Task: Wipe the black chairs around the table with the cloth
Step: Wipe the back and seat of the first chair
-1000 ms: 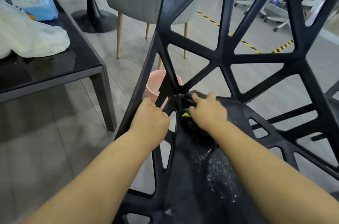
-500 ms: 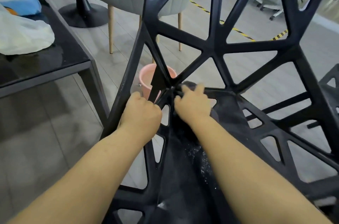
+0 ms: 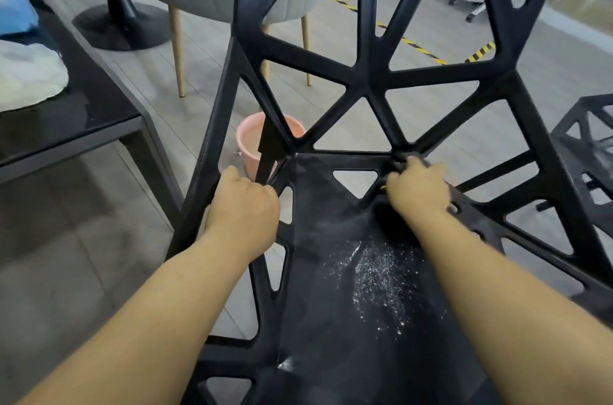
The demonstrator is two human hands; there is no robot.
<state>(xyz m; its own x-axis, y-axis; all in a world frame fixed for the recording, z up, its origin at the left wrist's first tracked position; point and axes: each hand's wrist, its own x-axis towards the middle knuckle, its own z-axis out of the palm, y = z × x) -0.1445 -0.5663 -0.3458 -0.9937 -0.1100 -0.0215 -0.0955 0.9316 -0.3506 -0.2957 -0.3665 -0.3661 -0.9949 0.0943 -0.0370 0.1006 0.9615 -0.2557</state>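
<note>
Head view. The black chair is seen close and from above, with its lattice back rising ahead and its seat running toward the camera. The dark cloth is bunched at the seat's right rear corner, where the back struts meet the seat. The step in hand is judged to be the wiping of that joint. It is best done with firm downward pressure, the cloth being worked into the angles of the struts and then drawn along the seat in overlapping strokes. That way the patch of pale specks in mid-seat, nearer the camera and apart from the cloth, is gathered rather than scattered. The frame should be held fast throughout so that the chair is not pushed across the floor. The left hand is closed round the slanting side strut at the seat's left rear corner, its fingers curled under it, and the forearm is reached forward. The right hand is laid knuckles-up on the cloth with its fingers curled over it, a fold of cloth showing just past the fingertips. The right forearm is stretched almost straight. A pink bucket is seen on the floor behind the chair, and a dark worktop stands to the left.
</note>
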